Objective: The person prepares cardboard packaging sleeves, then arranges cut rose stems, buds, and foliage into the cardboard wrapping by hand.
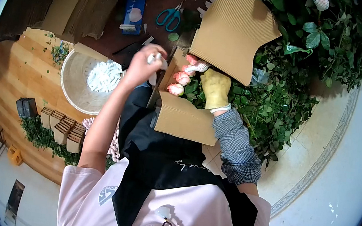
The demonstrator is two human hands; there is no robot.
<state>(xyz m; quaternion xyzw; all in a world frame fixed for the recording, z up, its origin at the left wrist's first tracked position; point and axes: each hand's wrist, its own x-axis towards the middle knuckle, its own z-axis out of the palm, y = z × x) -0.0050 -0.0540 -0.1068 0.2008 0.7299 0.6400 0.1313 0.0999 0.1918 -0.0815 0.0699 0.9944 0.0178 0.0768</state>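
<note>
My left hand [144, 65] is bare and closed around white foam net sleeves [155, 59], with one end hanging below the fingers. My right hand [215, 88], in a yellow glove, is curled beside a pink rose in a white net sleeve [199, 66]; it seems to grip the stem, though the fingertips are hidden. Several coral-pink roses [175, 89] lie in a row along a cardboard edge, their leafy stems [254, 108] spreading right. A corrugated cardboard sheet [236, 34] stands above them, and a cardboard flap [187, 120] lies below.
A white tub [73, 86] holds a pile of white foam sleeves [104, 76]. Scissors [170, 17] and a blue tape dispenser [135, 10] lie on the dark table. Cardboard stacks [68, 4] stand upper left; wrapped bundles [64, 128] are on the floor; foliage [321, 40] fills upper right.
</note>
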